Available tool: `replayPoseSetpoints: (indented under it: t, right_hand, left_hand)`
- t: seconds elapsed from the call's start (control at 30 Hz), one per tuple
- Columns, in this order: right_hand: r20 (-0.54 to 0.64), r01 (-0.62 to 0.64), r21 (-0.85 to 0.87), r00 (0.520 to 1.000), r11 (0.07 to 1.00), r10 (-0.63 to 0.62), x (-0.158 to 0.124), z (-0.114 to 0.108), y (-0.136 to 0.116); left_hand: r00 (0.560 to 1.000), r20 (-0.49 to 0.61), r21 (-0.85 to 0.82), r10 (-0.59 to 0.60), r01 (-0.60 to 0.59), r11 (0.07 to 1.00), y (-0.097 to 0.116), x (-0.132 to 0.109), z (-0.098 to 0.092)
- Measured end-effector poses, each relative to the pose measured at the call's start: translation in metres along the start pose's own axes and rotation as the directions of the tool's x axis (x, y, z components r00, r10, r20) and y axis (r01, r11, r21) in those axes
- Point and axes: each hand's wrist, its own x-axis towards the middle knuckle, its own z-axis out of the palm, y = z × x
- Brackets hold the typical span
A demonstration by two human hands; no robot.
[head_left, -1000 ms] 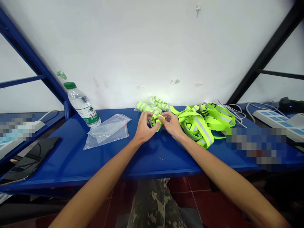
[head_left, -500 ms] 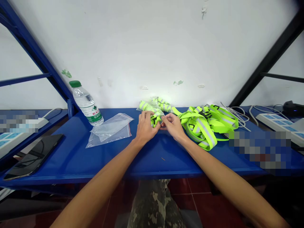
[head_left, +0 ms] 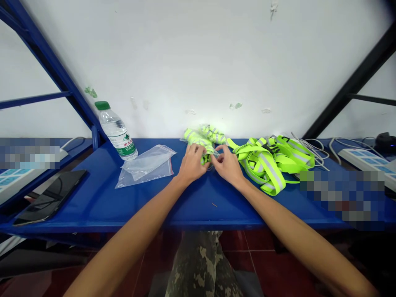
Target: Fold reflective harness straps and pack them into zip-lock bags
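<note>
A clear plastic bag with a yellow-green reflective strap bundle [head_left: 205, 158] inside lies between my hands. My left hand [head_left: 193, 163] is closed on the bag's left side, its fingers curled over the bundle. My right hand [head_left: 227, 165] pinches the bag's right edge between thumb and fingers. Just behind them, against the wall, are more bagged reflective straps [head_left: 213, 134]. Right of my right hand sits a loose heap of yellow-green reflective straps [head_left: 266, 165] with grey stripes and black buckles. Two flat clear zip bags [head_left: 145, 167] lie left of my left hand.
A water bottle [head_left: 117, 134] with a green cap stands at the back left of the blue table [head_left: 148, 206]. A black phone [head_left: 51, 198] lies at the far left. White power strips [head_left: 365, 167] and cables [head_left: 312, 152] are at the sides.
My right hand's fingers have spread a little and shifted along the bag's edge. My left hand stays on the bundle. The whole view has shifted slightly.
</note>
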Motion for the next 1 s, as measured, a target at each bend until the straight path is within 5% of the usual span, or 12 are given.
replayPoseSetpoints:
  t: [0.13, 0.4, 0.6, 0.77, 1.0]
  right_hand:
    - [0.041, 0.044, -0.054, 0.998, 0.998, -0.042, 0.004, -0.006, 0.010]
    - [0.188, -0.089, 0.339, 0.982, 0.937, 0.025, -0.007, -0.008, 0.024]
    - [0.222, -0.297, 0.495, 0.952, 0.817, 0.211, -0.002, -0.009, 0.033]
    - [0.254, -0.428, 0.549, 0.904, 0.718, 0.344, 0.001, -0.010, 0.030]
    - [0.237, -0.457, 0.569, 0.887, 0.684, 0.395, 0.002, -0.009, 0.029]
  left_hand:
    - [1.000, -0.014, -0.005, -0.022, 0.022, 1.000, 0.002, -0.004, 0.001]
    - [0.981, 0.079, 0.106, -0.180, 0.171, 0.980, 0.010, -0.003, 0.003]
    - [0.958, 0.283, 0.175, -0.038, -0.013, 0.984, 0.012, -0.004, 0.004]
    - [0.926, 0.378, 0.129, -0.019, -0.032, 0.991, 0.011, -0.004, 0.003]
    - [0.946, 0.313, -0.197, 0.084, -0.022, 0.980, 0.008, -0.006, -0.001]
